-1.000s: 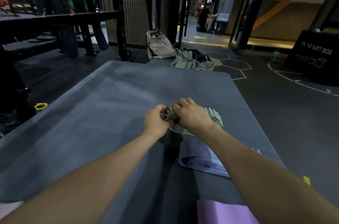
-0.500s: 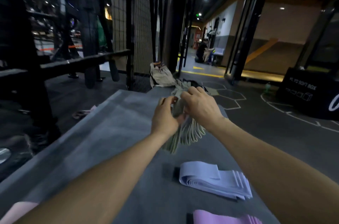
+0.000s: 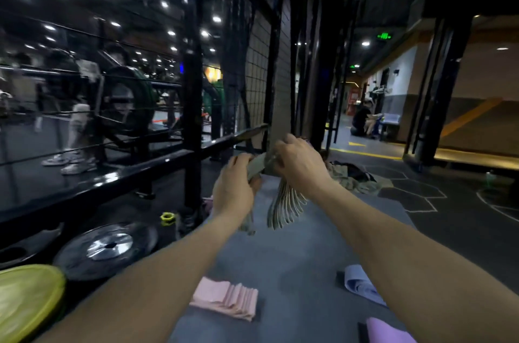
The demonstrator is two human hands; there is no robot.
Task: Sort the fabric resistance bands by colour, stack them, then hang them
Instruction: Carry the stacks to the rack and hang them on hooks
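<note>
Head view: both hands are raised above a grey mat (image 3: pixel 295 258) and share a bundle of green bands (image 3: pixel 285 208). The left hand (image 3: pixel 234 191) has its fingers curled round one end of the bundle, with part of the fabric trailing down below the wrist. The right hand (image 3: pixel 299 163) grips the bundle from above, fingers bent over the top, and the looped ends fan downward beneath it, clear of the mat. The two hands sit just beside each other, joined by the folded fabric between them.

On the mat near the bottom edge lies a stack of pink bands (image 3: pixel 227 299), fanned slightly. To its right, partly hidden by the right forearm, is a stack of pale blue bands (image 3: pixel 361 283). A stack of purple bands (image 3: pixel 387 331) shows at the lower right corner, cut off by the frame.

Left of the mat, on the floor, lie a dark weight plate (image 3: pixel 109 246), a yellow-green disc (image 3: pixel 25 297) and a small yellow collar (image 3: pixel 168 218). A black rack (image 3: pixel 192 118) stands behind them. Crumpled clothing (image 3: pixel 351 177) lies beyond the mat's far end.
</note>
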